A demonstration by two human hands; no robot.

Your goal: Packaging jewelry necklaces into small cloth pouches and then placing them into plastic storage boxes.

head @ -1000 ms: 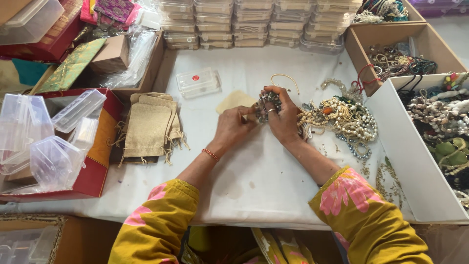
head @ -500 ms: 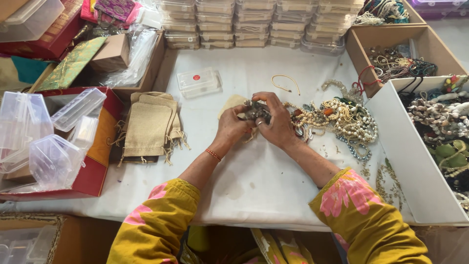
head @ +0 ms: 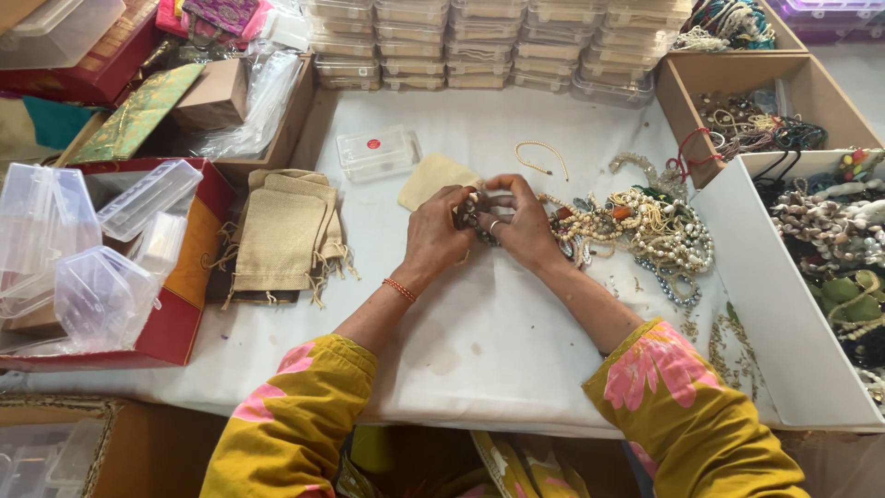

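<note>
My left hand (head: 438,238) and my right hand (head: 523,224) meet over the white table (head: 479,360), both closed around a small dark beaded piece of jewellery (head: 472,214). Much of the piece is hidden by my fingers. Just behind my left hand lies a small beige cloth pouch (head: 431,177). A heap of pearl and bead necklaces (head: 650,231) lies right beside my right hand. A thin gold bracelet (head: 542,155) rests a little farther back.
A stack of burlap drawstring pouches (head: 286,235) lies at left, next to a red box (head: 175,304) with clear plastic cases. A small clear case (head: 376,152) sits behind. Stacked clear boxes (head: 479,46) line the back. Cardboard trays of jewellery (head: 830,231) stand at right.
Both hands have drawn the beaded piece left and nearer, away from the necklace heap, and closed more tightly around it.
</note>
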